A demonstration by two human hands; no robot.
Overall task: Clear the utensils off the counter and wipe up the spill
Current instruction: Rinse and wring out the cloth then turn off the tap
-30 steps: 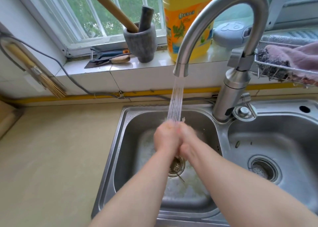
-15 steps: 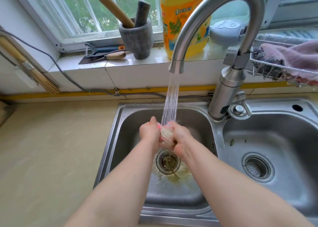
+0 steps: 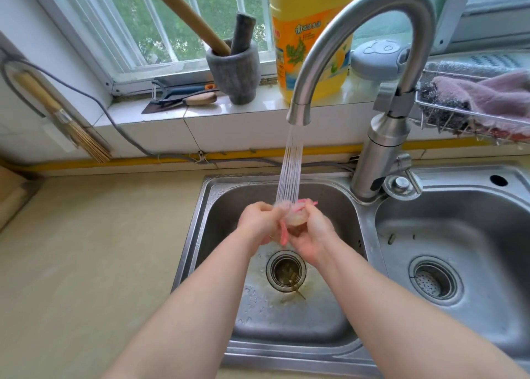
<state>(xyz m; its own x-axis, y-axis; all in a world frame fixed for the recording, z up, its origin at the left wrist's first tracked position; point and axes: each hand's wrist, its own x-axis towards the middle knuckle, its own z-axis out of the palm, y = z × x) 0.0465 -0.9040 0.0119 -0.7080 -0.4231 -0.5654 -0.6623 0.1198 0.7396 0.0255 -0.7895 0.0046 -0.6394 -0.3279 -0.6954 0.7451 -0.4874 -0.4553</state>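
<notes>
Over the left sink basin (image 3: 218, 235), my left hand (image 3: 259, 223) and my right hand (image 3: 311, 235) press together around a small wet cloth (image 3: 295, 218), pale with a pink edge. A pink strip of it hangs down between my palms. Water streams from the curved steel faucet (image 3: 358, 22) straight onto the cloth. The drain strainer (image 3: 286, 270) lies just below my hands, with yellowish residue around it. Most of the cloth is hidden inside my fists.
The beige counter (image 3: 86, 249) stretches to the left. On the windowsill stand a stone mortar (image 3: 233, 71), a yellow detergent bottle (image 3: 307, 34) and a knife (image 3: 183, 101). A wire rack with a purple cloth (image 3: 487, 97) hangs at right, above the right basin (image 3: 459, 235).
My hands have risen slightly under the stream and worked the cloth, so more of its pink edge shows between them. The view has shifted a little.
</notes>
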